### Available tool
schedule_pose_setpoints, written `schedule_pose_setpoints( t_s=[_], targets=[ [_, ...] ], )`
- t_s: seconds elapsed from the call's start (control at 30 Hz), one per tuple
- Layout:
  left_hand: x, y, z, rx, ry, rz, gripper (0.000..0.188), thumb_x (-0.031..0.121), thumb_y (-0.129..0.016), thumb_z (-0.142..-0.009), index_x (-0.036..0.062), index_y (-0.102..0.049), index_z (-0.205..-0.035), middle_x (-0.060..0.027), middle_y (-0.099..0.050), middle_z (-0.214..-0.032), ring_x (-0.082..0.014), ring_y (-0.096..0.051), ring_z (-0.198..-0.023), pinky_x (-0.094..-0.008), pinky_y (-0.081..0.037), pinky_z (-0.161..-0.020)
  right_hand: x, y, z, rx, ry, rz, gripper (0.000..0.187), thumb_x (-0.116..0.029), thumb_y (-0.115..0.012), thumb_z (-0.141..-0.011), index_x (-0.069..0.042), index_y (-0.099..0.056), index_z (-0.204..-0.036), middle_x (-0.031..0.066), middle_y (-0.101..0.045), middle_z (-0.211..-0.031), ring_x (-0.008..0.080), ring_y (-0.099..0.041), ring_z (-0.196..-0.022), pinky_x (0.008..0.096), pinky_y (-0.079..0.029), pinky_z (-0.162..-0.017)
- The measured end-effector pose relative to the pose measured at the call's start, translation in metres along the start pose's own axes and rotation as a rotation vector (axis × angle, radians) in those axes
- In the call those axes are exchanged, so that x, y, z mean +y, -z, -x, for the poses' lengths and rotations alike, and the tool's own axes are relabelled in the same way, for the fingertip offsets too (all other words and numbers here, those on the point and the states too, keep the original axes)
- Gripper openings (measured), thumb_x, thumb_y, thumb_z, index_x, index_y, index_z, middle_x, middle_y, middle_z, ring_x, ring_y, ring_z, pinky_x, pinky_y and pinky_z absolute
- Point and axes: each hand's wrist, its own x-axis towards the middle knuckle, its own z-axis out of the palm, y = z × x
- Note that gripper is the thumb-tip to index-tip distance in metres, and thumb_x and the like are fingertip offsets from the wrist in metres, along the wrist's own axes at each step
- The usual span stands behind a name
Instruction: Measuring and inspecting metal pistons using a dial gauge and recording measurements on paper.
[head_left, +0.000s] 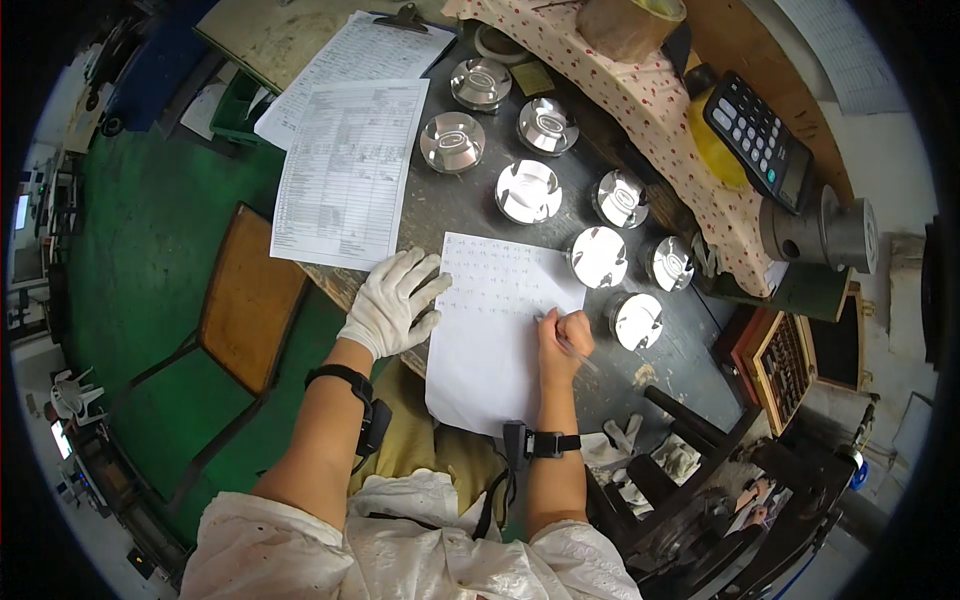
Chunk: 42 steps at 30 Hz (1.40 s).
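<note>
Head view: right fingers (574,328) pinch a pen (579,356) over paper (482,360), gloved left fingers (431,291) spread at its edge.

1 head-worn fisheye view looks down at the workbench (455,212) from close above.

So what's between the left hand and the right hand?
In the head view, only a white sheet of paper with handwritten rows across its upper part lies between the gloved left hand and the bare right hand.
</note>
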Motion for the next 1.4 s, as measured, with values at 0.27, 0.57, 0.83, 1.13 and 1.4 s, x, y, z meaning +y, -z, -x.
schedule_pose_setpoints(
  t_s=[0.27, 0.57, 0.83, 1.13, 1.4],
  targets=[
    [0.002, -0.002, 0.001, 0.001, 0.002, -0.009, 0.05, 0.031, -0.061, -0.074, 0.0138, -0.056, -0.121, -0.0128, -0.047, -0.13, -0.0337, -0.043, -0.122, -0.0462, -0.036, -0.103, -0.002, 0.0, -0.001, 0.031, 0.045, -0.006, 0.033, 0.012, -0.063, -0.069, -0.001, -0.037, -0.054, 0.0087, -0.035, -0.053, 0.0189, -0.034, -0.048, 0.0316, -0.027, -0.043],
    [0.0, -0.002, -0.001, 0.0, 0.006, 0.002, 0.05, 0.031, -0.061, -0.074, 0.0129, -0.056, -0.121, -0.0115, -0.047, -0.13, -0.0324, -0.044, -0.122, -0.0444, -0.035, -0.103, -0.001, 0.0, 0.002, 0.051, -0.02, 0.009, 0.036, 0.009, -0.06, -0.073, -0.002, -0.031, -0.056, 0.0067, -0.036, -0.056, 0.0171, -0.034, -0.05, 0.0328, -0.029, -0.046],
    [-0.002, -0.002, 0.0, 0.044, -0.012, -0.024, 0.048, 0.034, -0.056, -0.076, 0.0104, -0.057, -0.118, -0.0128, -0.049, -0.128, -0.0312, -0.045, -0.121, -0.0435, -0.037, -0.103, 0.006, 0.002, 0.005, 0.045, 0.021, 0.048, 0.033, 0.009, -0.059, -0.076, -0.002, -0.034, -0.056, 0.0057, -0.037, -0.058, 0.014, -0.033, -0.053, 0.0307, -0.029, -0.047],
    [-0.005, -0.005, 0.005, 0.095, -0.012, 0.017, 0.048, 0.037, -0.055, -0.08, 0.0098, -0.056, -0.12, -0.0116, -0.05, -0.127, -0.0297, -0.046, -0.119, -0.0423, -0.035, -0.103, 0.005, 0.0, 0.008, 0.068, -0.229, -0.153, 0.038, 0.003, -0.058, -0.086, -0.002, -0.032, -0.06, 0.0032, -0.039, -0.066, 0.0074, -0.036, -0.051, 0.023, -0.04, -0.042],
    [-0.007, -0.007, 0.008, 0.079, 0.008, 0.035, 0.049, 0.039, -0.055, -0.081, 0.0109, -0.055, -0.122, -0.0101, -0.047, -0.131, -0.028, -0.042, -0.124, -0.0411, -0.032, -0.105, -0.034, -0.032, 0.032, -0.05, -0.444, -0.431, 0.024, 0.001, -0.063, -0.085, -0.005, -0.042, -0.075, 0.0048, -0.051, -0.074, 0.0092, -0.054, -0.059, 0.0221, -0.047, -0.051]
  ],
)
